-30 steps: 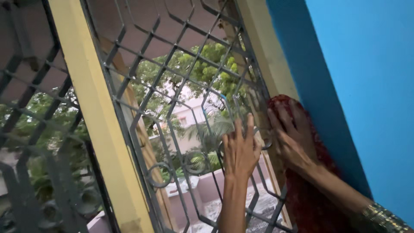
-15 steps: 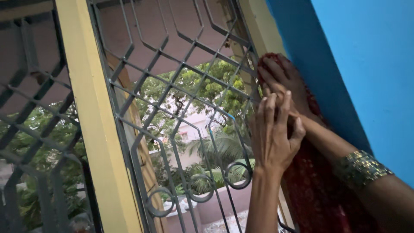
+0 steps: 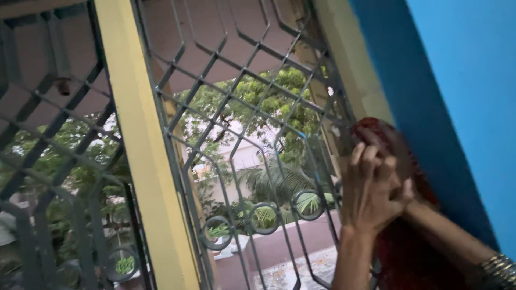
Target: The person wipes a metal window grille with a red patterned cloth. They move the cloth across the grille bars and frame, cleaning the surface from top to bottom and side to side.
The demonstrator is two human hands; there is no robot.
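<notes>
Grey metal window grille (image 3: pixel 242 139) filling most of the view, bars crossed in diamonds with a row of small rings low down. Left of the grille, a yellow post (image 3: pixel 142 161), and beyond that post a second grey grille panel (image 3: pixel 48 177). Right of the grille, a pale yellow frame edge (image 3: pixel 352 70), then a blue wall (image 3: pixel 462 96). Behind the grille, green trees (image 3: pixel 269 107), a palm and a pink building, all blurred.

At the grille's lower right corner, a dark red cloth (image 3: pixel 408 252), patterned and soft-looking, hanging down along the blue wall, its top bunched just beside the frame edge and partly hidden by both hands.

Left hand (image 3: pixel 373 193) raised in front of the grille's right edge, back toward the camera, fingers (image 3: pixel 363 158) together and curled forward, pressed against the top of the cloth; clamped on it or only touching, cannot tell. Right hand (image 3: pixel 400 161) mostly hidden behind the left, against the cloth near the frame edge; state of its fingers not visible. Metal bangles (image 3: pixel 497 268) on the right wrist, low beside the wall.
</notes>
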